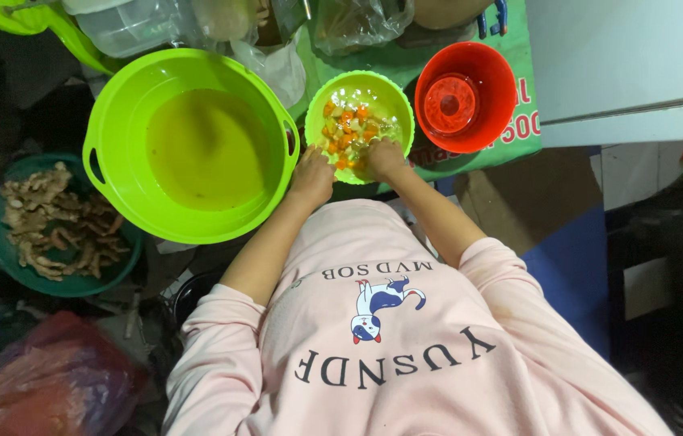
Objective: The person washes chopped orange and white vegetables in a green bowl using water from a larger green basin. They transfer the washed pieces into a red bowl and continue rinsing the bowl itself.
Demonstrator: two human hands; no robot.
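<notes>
A small lime-green bowl (394,97) holds water with orange and pale cut pieces (345,129). My left hand (311,176) rests on the bowl's near left rim, fingers curled over the edge. My right hand (384,156) reaches into the near side of the bowl, fingers down among the pieces; whether it grips any is hidden. Both forearms come out of pink sleeves.
A large lime-green basin (115,169) of yellowish water stands left of the bowl. A red bowl (495,97) sits to the right on a green mat. A dark green bowl (2,250) of ginger roots lies far left, with a red bag (50,383) below it.
</notes>
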